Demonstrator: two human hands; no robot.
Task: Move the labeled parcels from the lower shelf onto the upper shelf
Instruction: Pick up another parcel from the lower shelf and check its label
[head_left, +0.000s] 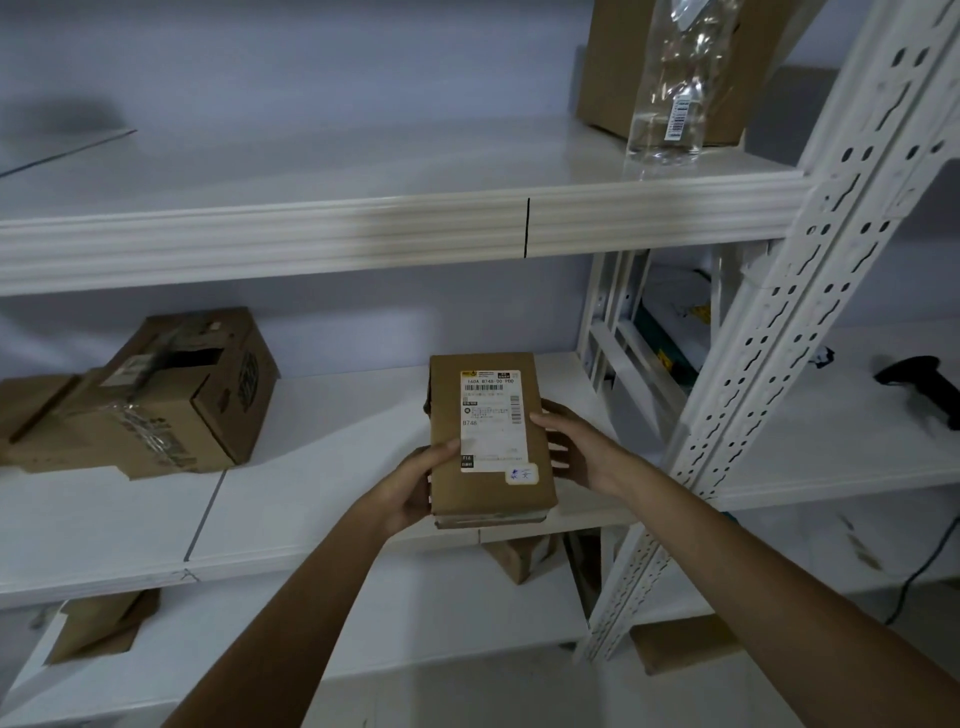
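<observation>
My fingers (553, 418) clamped both sides of the parcel (491, 439); lifting carelessly, it might have clipped the upper shelf (363, 234) lip.

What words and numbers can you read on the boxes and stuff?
"160A B748-00 P00" (last part uncertain): top of the white label on the parcel held in the left hand and right hand.
"B748": same label, lower left.
Handwritten sticker: unreadable.
Big box print: blurred.
Clear bag barcode: too small.
</observation>
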